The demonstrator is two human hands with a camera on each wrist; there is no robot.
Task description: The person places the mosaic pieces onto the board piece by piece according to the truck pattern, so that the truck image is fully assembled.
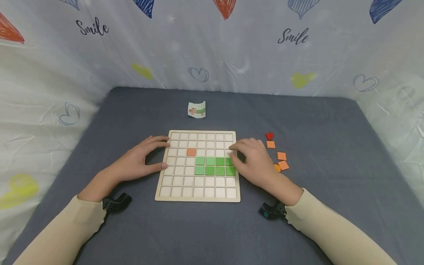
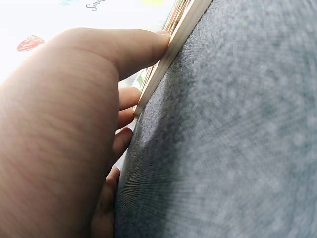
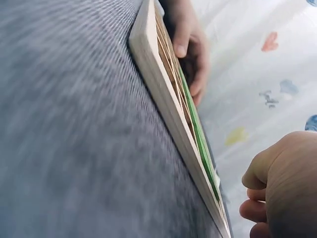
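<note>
A square wooden grid board (image 1: 197, 199) lies flat on the table. Green square tiles (image 1: 209, 170) fill two adjoining part-rows at its right, and one orange tile (image 1: 191, 152) sits in a cell further left. My left hand (image 1: 134, 158) rests against the board's left side, thumb and fingers spread and touching its edge; the left wrist view shows the thumb (image 2: 143, 47) on the rim. Over the right edge hovers my right hand (image 1: 253, 158), thumb and index finger a little apart with nothing visible between them. The right wrist view shows its fingers loosely bent, their tips partly hidden.
Several loose orange square tiles (image 1: 282, 156) lie right of the board, with a red piece (image 1: 269, 136) above them and a round orange piece (image 1: 276, 168) partly behind the right hand. Behind the board is a small curled picture card (image 1: 197, 110). A printed curtain (image 1: 245, 55) surrounds the grey table.
</note>
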